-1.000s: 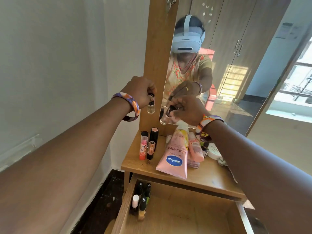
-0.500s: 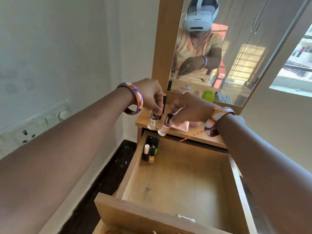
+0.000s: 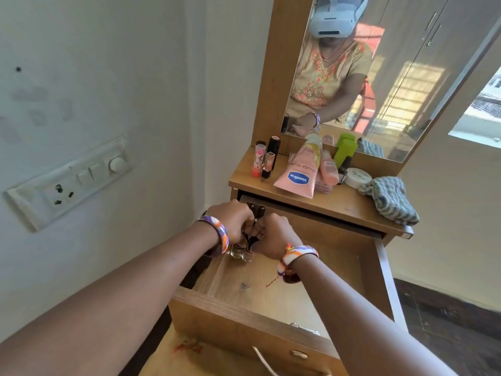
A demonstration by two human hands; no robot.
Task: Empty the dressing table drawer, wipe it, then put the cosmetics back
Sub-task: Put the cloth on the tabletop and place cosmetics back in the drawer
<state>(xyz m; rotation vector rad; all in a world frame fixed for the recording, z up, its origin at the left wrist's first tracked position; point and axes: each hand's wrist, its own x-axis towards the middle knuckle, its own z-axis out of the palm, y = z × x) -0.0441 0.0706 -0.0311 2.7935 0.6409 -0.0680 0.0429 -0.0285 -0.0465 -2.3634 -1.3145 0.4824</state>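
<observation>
Hands meet over the back-left corner of the open drawer point(image 3: 284, 297), knuckles nearly touching. Left hand point(image 3: 233, 222) pinches the dark cap of a small clear bottle point(image 3: 236, 252); right hand point(image 3: 273, 236) pinches the cap of a second clear bottle point(image 3: 248, 255) just beside it. Both bottles upright, bases at or just above the drawer floor; contact can't be told. Behind the hands, two dark caps point(image 3: 257, 210) of vials stand in the same back corner, tight against the back wall. Rest of drawer floor bare wood with a dark smudge and a red thread trailing from the right wrist. Each wrist carries an orange-purple-white bangle point(image 3: 218, 234). Tabletop point(image 3: 349, 206) above the drawer holds the remaining cosmetics: red-orange lip balm point(image 3: 257, 162), black lipstick point(image 3: 273, 147) and a slim gloss tube point(image 3: 268, 165) upright at left; pink Vaseline tube point(image 3: 301, 172) lying cap toward the mirror, smaller pink tubes point(image 3: 329, 168) just right of it; green bottle point(image 3: 344, 150) upright near the mirror; white round jar point(image 3: 357, 177) beside it. Striped cloth point(image 3: 389, 199) bunched at the right edge of the tabletop, touching nothing else but close to the jar. Mirror point(image 3: 393, 77) reflects the person bent forward. Switch panel point(image 3: 70, 180) on the left wall.
</observation>
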